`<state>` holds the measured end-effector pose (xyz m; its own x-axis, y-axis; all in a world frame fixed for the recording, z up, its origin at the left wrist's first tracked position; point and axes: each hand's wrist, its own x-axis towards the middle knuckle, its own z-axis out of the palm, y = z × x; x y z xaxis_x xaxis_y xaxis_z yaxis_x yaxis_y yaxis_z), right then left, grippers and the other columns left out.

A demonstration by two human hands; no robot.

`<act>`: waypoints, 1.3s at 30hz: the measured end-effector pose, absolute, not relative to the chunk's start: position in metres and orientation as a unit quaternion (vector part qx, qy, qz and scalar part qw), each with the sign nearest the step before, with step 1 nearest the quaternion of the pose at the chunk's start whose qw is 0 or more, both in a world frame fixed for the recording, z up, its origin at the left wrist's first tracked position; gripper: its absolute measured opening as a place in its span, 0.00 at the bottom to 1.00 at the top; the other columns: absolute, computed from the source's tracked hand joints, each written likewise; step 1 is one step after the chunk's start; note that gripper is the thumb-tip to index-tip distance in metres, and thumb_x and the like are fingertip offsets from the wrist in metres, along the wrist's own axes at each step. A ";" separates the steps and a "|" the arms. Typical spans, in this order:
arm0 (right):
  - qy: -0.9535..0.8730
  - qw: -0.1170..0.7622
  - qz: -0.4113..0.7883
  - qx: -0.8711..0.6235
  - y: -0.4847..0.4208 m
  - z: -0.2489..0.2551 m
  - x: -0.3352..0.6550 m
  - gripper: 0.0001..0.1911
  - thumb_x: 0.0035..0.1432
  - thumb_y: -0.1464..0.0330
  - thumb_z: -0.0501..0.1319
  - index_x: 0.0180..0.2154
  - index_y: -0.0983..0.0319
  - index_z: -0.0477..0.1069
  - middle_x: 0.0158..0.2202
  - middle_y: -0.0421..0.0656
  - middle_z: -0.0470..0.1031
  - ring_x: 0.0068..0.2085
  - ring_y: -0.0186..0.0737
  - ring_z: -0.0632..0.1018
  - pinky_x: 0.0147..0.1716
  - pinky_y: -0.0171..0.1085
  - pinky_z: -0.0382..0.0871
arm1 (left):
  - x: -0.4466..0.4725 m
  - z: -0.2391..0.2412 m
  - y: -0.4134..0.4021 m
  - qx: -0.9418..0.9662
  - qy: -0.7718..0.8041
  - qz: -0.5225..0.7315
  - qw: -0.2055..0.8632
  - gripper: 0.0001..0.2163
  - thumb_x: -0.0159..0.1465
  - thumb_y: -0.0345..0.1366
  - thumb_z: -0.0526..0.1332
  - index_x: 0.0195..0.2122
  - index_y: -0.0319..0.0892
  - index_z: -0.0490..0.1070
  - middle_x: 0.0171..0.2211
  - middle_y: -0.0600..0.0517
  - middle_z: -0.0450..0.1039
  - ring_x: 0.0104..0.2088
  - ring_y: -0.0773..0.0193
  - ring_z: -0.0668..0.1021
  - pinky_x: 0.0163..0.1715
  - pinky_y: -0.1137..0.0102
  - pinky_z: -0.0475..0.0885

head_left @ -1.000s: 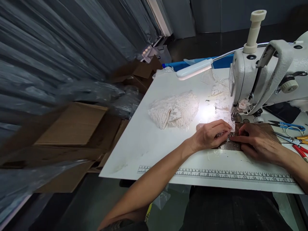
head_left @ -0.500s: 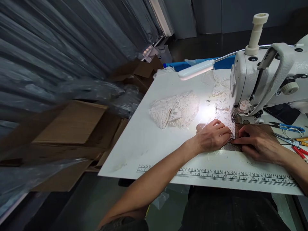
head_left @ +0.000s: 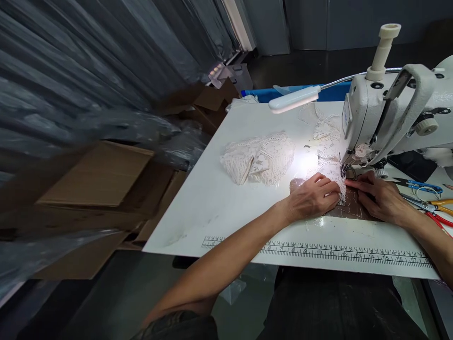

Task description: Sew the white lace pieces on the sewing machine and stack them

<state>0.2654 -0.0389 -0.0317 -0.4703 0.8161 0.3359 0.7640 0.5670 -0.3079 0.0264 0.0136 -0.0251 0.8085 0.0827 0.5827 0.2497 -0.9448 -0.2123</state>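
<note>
White lace fabric (head_left: pixel 331 169) lies beneath the needle and presser foot (head_left: pixel 344 171) of a white sewing machine (head_left: pixel 364 106). My left hand (head_left: pixel 314 197) rests on the lace just in front of the foot, its fingers curled and closed on the fabric; the fingertips are partly hidden. On the other side, my right hand (head_left: pixel 380 194) has its index finger stretched to the lace edge beside the foot, with the thumb apart from it. Both hands are over a brown plate (head_left: pixel 354 210) set in the table.
A bundle of lace (head_left: pixel 260 158) lies on the white table (head_left: pixel 198 203) to the left. Blue-handled scissors (head_left: pixel 424 186) and orange-and-red-handled cutters (head_left: pixel 426 205) lie at the right. A lamp (head_left: pixel 293 99) lights the sewing area. Cardboard boxes (head_left: pixel 99 174) stand left of the table.
My right hand has moved away from my left fingers, forward toward the presser foot, its index finger now along the lace edge. My left hand stays on the lace. The view has shifted slightly.
</note>
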 end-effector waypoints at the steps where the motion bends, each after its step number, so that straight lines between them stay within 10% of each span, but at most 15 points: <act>1: -0.859 0.229 0.046 -0.456 -0.039 -0.032 0.265 0.22 0.67 0.68 0.50 0.58 0.58 0.73 0.42 0.50 0.71 0.38 0.42 0.76 0.37 0.41 0.76 | 0.027 -0.025 0.014 -0.943 -0.090 -0.289 0.140 0.12 0.71 0.28 0.56 0.29 0.39 0.71 0.35 0.53 0.77 0.30 0.69 0.73 0.34 0.69 0.69; 31: -0.880 0.193 0.020 -0.434 -0.043 -0.031 0.261 0.20 0.66 0.69 0.55 0.56 0.55 0.74 0.44 0.50 0.71 0.41 0.44 0.76 0.40 0.43 0.77 | 0.020 -0.010 0.005 -0.987 -0.109 -0.120 0.022 0.14 0.68 0.36 0.52 0.39 0.35 0.76 0.39 0.44 0.76 0.32 0.62 0.75 0.38 0.65 0.74; 39: -0.881 0.168 0.022 -0.442 -0.043 -0.026 0.259 0.21 0.66 0.70 0.52 0.56 0.56 0.74 0.44 0.50 0.73 0.39 0.44 0.76 0.37 0.42 0.77 | 0.026 0.002 0.020 -0.988 -0.082 -0.132 -0.004 0.13 0.63 0.42 0.58 0.29 0.42 0.78 0.31 0.51 0.76 0.30 0.64 0.74 0.57 0.59 0.68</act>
